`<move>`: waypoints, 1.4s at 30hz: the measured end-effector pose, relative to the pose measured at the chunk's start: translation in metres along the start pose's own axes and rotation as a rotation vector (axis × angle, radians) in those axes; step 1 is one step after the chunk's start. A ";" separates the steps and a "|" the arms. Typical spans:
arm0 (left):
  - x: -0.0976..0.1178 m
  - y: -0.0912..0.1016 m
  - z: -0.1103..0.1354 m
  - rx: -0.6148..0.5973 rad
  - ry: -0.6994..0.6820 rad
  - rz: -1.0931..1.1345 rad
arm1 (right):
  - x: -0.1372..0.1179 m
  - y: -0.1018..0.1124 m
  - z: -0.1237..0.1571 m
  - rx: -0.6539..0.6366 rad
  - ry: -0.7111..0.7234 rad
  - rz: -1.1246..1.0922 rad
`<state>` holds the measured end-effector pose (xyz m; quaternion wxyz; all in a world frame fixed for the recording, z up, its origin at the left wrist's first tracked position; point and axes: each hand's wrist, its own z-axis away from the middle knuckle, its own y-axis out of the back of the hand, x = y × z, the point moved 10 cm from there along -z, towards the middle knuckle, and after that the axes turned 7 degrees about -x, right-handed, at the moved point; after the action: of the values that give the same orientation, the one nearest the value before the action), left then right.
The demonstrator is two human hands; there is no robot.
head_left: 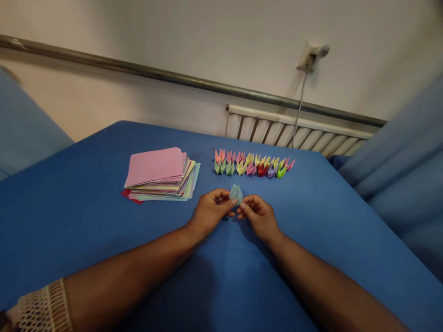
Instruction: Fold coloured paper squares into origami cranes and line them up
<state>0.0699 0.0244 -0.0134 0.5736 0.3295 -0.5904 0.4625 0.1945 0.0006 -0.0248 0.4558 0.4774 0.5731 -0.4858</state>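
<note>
Paper stack (157,173) on counter (69,216), left. Left hand (209,213) curled narrow, fingertips pinching blue fold (236,193). Right hand (259,216) likewise pinches it, just over counter. Coloured row (252,163) behind, apart.

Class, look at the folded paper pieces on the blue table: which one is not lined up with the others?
The pale blue piece, pinched between the left hand and right hand; all the others stand in rows beyond the hands.

paper stack (155,168) | folded paper row (252,164) | blue table (69,221) | radiator (297,131)
</note>
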 end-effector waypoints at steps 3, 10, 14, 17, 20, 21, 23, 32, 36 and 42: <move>-0.009 -0.008 0.001 -0.072 0.097 0.119 | 0.000 -0.001 0.000 -0.016 0.017 0.046; -0.014 -0.002 -0.001 -0.021 0.127 0.230 | 0.001 -0.002 0.000 -0.037 0.037 0.178; -0.010 0.001 -0.004 0.000 0.077 0.146 | -0.015 0.010 0.003 0.077 0.139 0.247; -0.005 0.000 -0.005 -0.019 0.016 -0.021 | -0.030 0.016 0.006 0.134 0.230 0.306; -0.003 -0.004 -0.003 -0.050 -0.012 -0.124 | -0.039 0.015 0.009 0.127 0.287 0.348; -0.003 -0.005 -0.003 -0.057 -0.016 -0.129 | -0.042 0.014 0.011 0.127 0.306 0.358; -0.002 -0.006 -0.003 -0.067 -0.022 -0.128 | -0.047 0.012 0.014 0.131 0.344 0.376; -0.008 -0.009 -0.006 -0.118 0.005 -0.085 | -0.047 0.009 0.013 0.098 0.341 0.359; -0.010 -0.010 -0.007 -0.137 0.027 -0.074 | -0.046 0.010 0.011 0.096 0.339 0.390; -0.010 -0.011 -0.007 -0.162 0.010 -0.129 | -0.057 0.007 0.013 0.075 0.389 0.464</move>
<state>0.0841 0.0256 -0.0222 0.6297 0.3170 -0.6007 0.3770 0.2094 -0.0183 0.0290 0.4184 0.6960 0.5069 -0.2892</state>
